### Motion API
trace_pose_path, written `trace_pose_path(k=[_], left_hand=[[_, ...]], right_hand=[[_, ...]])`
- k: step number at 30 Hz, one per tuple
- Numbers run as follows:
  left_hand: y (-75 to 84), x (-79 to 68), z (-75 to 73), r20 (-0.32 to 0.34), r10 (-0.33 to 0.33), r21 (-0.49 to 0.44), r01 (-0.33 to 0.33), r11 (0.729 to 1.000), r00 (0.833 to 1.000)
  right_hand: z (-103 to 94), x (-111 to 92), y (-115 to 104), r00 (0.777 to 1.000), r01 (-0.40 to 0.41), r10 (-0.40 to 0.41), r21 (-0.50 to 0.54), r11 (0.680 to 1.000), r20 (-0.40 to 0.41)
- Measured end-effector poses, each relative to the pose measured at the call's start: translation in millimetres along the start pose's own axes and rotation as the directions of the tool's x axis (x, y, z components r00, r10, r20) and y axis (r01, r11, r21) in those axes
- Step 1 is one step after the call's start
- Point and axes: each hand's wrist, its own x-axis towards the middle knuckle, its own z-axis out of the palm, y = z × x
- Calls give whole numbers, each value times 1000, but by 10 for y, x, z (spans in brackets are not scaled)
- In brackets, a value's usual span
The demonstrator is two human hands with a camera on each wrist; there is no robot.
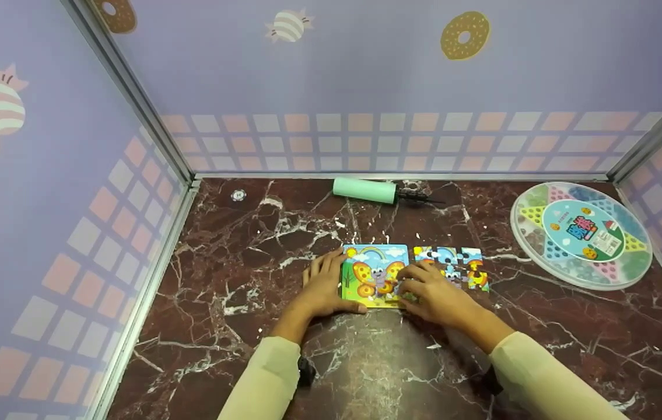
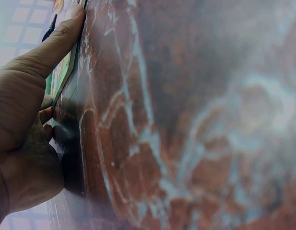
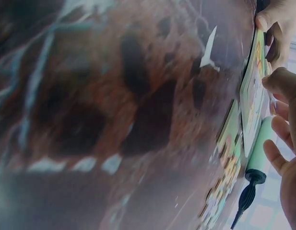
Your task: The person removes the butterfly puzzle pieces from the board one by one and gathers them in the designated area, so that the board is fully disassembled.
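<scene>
A square jigsaw puzzle board (image 1: 372,265) with a butterfly and rainbow picture lies flat in the middle of the table. At its left side my left hand (image 1: 325,286) holds the board, fingers over the left edge and thumb along the near edge. The left wrist view shows that thumb (image 2: 56,43) on the board's edge. My right hand (image 1: 433,294) is bent over the lower right part of the board, and its thumb (image 3: 279,81) touches the surface. Whether a piece sits between its fingers is unclear. Several loose puzzle pieces (image 1: 473,271) lie right of the board, partly hidden by this hand.
Behind the board lies a mint green hand pump (image 1: 364,190) with a black end. A round game box (image 1: 634,262) with a star pattern stands at the right. A small round token (image 1: 238,195) is at the back left. Patterned walls (image 1: 395,76) enclose the marble-look table (image 1: 220,332).
</scene>
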Motion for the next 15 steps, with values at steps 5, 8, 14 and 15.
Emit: trace_pose_path(k=[5,8,14,15], left_hand=[[-60,33,43,-1,-1,-20,0,1000,1000],[-91,54,67,-10,1,-24,-1,1000,1000],[-65,50,45,-1,-3,-9,3,1000,1000],[-54,44,36,0,-3,-5,3,1000,1000]], right_hand=[[-66,-89,52,1000,10,-10,3,1000,1],[-127,-150,67,1000,-19,19,1,1000,16],[-238,-273,98,996,-81,81,0,997,45],[-254,-292,105,995,-88,88,-6,996,51]])
